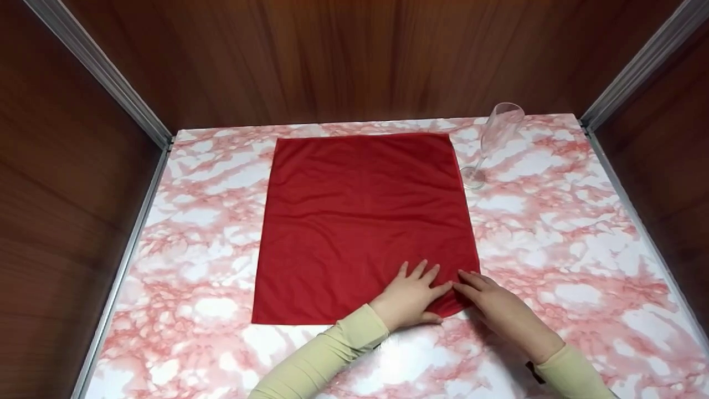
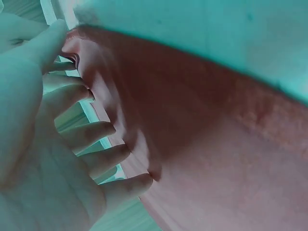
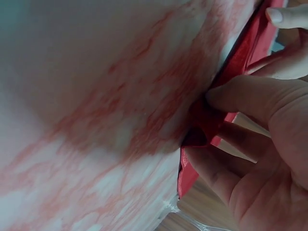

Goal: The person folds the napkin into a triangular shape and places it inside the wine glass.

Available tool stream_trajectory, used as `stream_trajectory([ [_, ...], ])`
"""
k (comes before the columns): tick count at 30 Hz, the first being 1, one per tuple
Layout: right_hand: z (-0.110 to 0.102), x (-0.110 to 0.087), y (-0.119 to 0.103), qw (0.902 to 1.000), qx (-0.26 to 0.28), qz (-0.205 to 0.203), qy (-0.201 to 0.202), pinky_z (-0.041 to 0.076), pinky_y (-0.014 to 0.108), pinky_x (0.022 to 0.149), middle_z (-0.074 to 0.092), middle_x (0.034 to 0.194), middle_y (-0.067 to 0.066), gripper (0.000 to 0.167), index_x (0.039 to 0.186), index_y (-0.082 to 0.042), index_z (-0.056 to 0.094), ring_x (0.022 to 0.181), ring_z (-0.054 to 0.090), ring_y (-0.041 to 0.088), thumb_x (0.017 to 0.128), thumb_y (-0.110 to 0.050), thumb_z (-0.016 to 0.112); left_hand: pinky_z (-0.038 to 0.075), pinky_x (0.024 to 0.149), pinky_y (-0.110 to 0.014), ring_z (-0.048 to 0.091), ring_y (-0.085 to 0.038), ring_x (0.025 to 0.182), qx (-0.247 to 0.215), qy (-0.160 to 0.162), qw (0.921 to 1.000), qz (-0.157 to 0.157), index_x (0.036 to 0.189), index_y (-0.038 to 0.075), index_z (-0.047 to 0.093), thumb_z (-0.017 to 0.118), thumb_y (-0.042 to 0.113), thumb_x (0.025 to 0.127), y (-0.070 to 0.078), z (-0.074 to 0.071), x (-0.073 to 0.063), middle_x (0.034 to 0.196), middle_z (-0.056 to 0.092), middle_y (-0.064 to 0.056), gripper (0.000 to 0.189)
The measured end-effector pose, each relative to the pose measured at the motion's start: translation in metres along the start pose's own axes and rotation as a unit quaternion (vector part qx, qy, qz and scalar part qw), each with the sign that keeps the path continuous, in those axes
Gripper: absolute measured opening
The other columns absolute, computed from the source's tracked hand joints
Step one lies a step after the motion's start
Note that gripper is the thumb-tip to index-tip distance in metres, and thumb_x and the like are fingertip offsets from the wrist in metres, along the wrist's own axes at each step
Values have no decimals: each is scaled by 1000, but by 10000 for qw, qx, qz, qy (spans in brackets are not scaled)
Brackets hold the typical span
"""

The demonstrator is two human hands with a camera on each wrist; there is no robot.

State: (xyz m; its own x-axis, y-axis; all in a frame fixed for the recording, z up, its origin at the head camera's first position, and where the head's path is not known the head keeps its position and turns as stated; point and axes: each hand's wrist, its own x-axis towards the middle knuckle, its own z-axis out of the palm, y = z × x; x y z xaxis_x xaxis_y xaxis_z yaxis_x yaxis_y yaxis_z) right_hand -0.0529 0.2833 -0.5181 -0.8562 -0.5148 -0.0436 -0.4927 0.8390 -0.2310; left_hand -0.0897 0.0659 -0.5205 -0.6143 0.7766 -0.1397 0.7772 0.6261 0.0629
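A red cloth (image 1: 354, 194), roughly square with soft wrinkles, is spread flat over the table. On its near right part, my left hand (image 1: 407, 296) rests palm down with fingers spread. In the left wrist view its fingertips (image 2: 142, 182) touch the cloth, whose surface puckers beside them. At the near right corner, my right hand (image 1: 496, 302) pinches the cloth; the right wrist view has a fold of red fabric (image 3: 204, 118) bunched between thumb and fingers. Both hands' fingertips nearly meet there.
A clear champagne flute (image 1: 501, 127) stands just beyond the cloth's right edge, toward the back. The table (image 1: 194, 249) has a pink and white marbled top. Brown wood-grain panels (image 1: 354, 61) with metal-edged corners enclose its back and sides.
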Motion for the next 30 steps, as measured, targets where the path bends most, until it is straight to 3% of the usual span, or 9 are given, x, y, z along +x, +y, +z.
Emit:
stream_trajectory([
  [9, -1, 2, 1, 9995, -261, -110, 139, 51, 48, 84, 51, 136, 17, 49, 131, -7, 59, 118, 52, 37, 85, 8, 64, 36, 99, -59, 33, -30, 136, 43, 17, 9999, -95, 148, 28, 38, 59, 59, 87, 5, -1, 0, 148, 39, -4, 72],
  [19, 2, 3, 2, 9973, -390, -271, 567, 50, 47, 86, 50, 136, 19, 54, 136, -7, 53, 112, 57, 38, 85, 2, 67, 41, 98, -49, 45, -25, 127, 321, 163, 9994, 13, 148, 14, 36, 62, 59, 84, 10, -3, 1, 139, 49, -3, 82],
  [30, -1, 7, 3, 9898, 170, -509, 1322, 49, 41, 86, 56, 118, 7, 75, 145, -15, 43, 103, 59, 24, 79, 11, 68, 47, 90, -42, 53, -20, 112, 344, 742, 9961, 324, 136, 21, 47, 69, 49, 82, 13, -2, 4, 123, 56, 0, 65],
])
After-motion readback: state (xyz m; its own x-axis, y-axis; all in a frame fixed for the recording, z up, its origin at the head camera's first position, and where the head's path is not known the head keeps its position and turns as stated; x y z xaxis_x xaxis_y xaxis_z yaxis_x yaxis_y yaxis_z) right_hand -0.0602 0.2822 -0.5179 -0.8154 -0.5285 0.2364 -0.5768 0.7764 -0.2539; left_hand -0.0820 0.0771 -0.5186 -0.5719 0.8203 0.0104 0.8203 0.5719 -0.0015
